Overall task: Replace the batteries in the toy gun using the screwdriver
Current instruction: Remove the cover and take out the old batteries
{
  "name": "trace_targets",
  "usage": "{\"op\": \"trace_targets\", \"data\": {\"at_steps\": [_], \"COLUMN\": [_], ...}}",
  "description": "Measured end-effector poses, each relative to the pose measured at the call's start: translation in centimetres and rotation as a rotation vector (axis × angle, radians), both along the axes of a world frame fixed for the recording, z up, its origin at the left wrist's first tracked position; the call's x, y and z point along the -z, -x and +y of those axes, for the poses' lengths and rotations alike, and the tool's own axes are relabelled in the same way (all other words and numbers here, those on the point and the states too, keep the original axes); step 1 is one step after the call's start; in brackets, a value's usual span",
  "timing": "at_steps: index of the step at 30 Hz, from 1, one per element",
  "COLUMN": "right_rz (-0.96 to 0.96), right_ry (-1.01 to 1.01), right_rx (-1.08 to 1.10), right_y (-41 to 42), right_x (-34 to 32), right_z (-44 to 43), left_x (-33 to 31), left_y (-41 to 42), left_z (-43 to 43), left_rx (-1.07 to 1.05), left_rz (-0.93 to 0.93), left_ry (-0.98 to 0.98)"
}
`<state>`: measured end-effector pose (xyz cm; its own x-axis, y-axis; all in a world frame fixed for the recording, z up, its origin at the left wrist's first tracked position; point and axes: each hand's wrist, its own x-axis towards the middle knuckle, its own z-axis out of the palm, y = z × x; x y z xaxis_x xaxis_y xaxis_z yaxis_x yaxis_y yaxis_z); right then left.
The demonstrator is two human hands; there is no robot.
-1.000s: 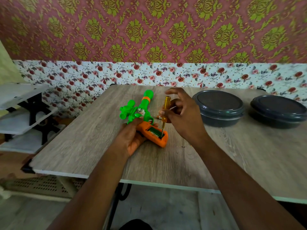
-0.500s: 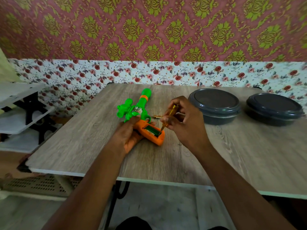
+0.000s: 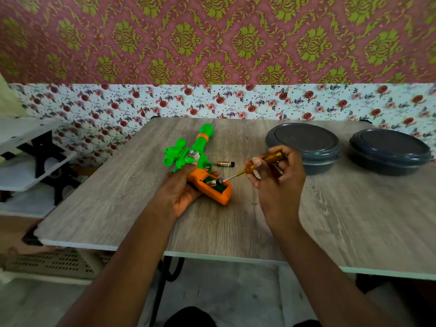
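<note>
Head cam: toy gun (image 3: pixel 195 149) on table (image 3: pixel 330 220), left hand (image 3: pixel 181 192) gripping its orange handle. Compartment (image 3: pixel 223 190) open, loose battery (image 3: pixel 225 164) just beside gun, second battery (image 3: pixel 218 181) half-lifted. Right hand (image 3: pixel 278 182) pinches screwdriver (image 3: pixel 264 160), tip at that cell. Guessing removal nearly done; fresh cells and closing up left.

Gun (image 3: pixel 200 147): brt green, orange handle & band. Screwdriver (image 3: pixel 271 158): amber handle, silver shaft. Battery (image 3: pixel 225 164): gold/black. Table (image 3: pixel 118 197): grey wood-grain. Bowl (image 3: pixel 304 142) & 2nd bowl (image 3: pixel 389 147): dk grey. Upper wall (image 3: pixel 212 38): maroon w/ olive damask. Lower wall (image 3: pixel 236 102): white, red-rose floral. Shelf (image 3: pixel 23 175): white.
</note>
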<state>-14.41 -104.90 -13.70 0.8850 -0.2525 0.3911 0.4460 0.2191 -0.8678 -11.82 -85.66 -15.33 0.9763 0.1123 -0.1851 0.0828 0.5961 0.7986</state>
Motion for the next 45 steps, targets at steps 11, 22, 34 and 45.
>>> {"op": "trace_targets", "data": {"at_steps": [11,22,34,45], "right_rz": [-0.373,-0.157,0.066,-0.179], "right_ry": [0.527,1.186,1.308,1.497], "right_rx": [-0.110,-0.160,0.052,-0.029], "right_y": [-1.9,-3.1,-8.7,-10.5], "right_x": [-3.8,-1.6,-0.6,-3.1], "right_z": [1.0,0.9,1.0,3.1], "left_x": [0.4,0.4,-0.4,-0.4], "left_y": [-0.1,-0.4,0.4,1.1], "left_z": [0.0,0.1,-1.1,-0.9], "left_rx": [-0.006,-0.084,-0.407,-0.717], "left_rz": [-0.032,0.023,-0.086,-0.132], "left_ry": [0.050,-0.034,-0.349,-0.863]}}
